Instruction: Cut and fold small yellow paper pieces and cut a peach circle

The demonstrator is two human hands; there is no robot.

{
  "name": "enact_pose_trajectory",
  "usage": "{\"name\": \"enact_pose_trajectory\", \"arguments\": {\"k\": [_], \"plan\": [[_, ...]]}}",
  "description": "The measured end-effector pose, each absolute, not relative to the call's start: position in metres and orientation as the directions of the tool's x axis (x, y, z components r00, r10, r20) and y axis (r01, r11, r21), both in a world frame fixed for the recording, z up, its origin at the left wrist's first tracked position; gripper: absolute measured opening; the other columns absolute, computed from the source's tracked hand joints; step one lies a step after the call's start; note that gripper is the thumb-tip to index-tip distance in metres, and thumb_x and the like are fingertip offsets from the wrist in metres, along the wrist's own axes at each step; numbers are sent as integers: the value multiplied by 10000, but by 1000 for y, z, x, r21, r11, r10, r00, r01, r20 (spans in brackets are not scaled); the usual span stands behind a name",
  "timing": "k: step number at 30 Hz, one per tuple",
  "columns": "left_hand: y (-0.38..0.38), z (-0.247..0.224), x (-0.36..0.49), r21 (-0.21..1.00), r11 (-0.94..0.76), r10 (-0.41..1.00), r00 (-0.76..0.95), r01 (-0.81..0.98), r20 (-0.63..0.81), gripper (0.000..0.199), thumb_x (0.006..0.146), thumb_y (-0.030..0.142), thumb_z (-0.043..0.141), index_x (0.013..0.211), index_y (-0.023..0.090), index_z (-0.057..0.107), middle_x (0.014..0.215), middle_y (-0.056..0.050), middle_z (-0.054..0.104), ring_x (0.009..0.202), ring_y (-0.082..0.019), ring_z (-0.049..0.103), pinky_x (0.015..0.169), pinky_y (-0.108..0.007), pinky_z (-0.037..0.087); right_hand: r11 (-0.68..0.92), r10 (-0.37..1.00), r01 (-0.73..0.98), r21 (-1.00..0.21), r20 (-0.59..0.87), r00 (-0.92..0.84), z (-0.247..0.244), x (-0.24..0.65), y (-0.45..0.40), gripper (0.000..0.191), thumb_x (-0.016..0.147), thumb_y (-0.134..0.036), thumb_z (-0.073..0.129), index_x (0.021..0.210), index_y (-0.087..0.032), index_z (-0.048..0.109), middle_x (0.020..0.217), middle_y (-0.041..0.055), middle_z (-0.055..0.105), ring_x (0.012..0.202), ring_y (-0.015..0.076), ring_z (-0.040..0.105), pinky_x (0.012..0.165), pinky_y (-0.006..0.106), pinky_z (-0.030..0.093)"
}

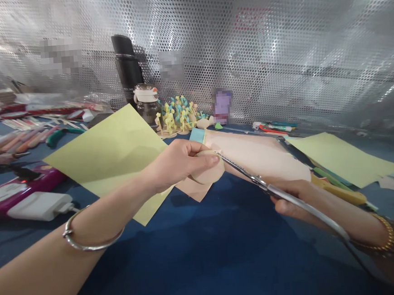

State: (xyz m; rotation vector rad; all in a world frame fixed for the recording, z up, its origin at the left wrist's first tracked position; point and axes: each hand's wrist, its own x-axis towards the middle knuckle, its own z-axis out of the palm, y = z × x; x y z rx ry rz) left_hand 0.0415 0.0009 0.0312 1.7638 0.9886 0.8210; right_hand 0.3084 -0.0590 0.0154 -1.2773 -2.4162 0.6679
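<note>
Rounded pale paper (217, 173), slim metal tool (282, 194)

A silver tool (289, 198) slants toward the pale, rounded paper (214, 174).

The left hand (184, 160) pinches a rounded pale paper piece (216, 174) above a blue desk (205, 256); the right hand (299, 188) holds a long silver scissor-like tool (259, 181), its tip at the piece's edge. A yellow-green sheet (115, 149) lies by the left hand, pink paper (255, 154) behind the tool. Farther back stand a black flask (128, 71), a lidded bottle (147, 108) and small yellow and blue shapes (181, 114).
</note>
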Motion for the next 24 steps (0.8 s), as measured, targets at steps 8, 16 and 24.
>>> {"name": "enact_pose_trajectory", "arguments": {"k": [8,16,24], "plan": [[0,32,42,933,-201,876,482,299,34,215,778,337,651,655,163,629,571,44,470,511,-55,393,450,-168,310,451,847,725,-520,-6,-531,16,308,-57,284,878,-465,474,809,-194,525,761,5,543,629,147,462,552,261,375],[2,29,42,923,-221,863,504,314,35,215,785,345,644,664,167,642,583,41,486,522,-55,407,456,-162,325,413,889,819,-399,-18,-457,15,309,-59,391,864,-542,455,733,-195,581,720,25,596,627,174,547,555,270,410],[1,31,41,895,-238,879,476,378,33,227,771,365,648,658,169,626,577,38,494,526,-62,424,461,-167,336,452,868,789,-416,0,-497,14,309,-58,368,880,-496,465,933,-191,662,817,47,654,763,226,611,689,312,479]]}}
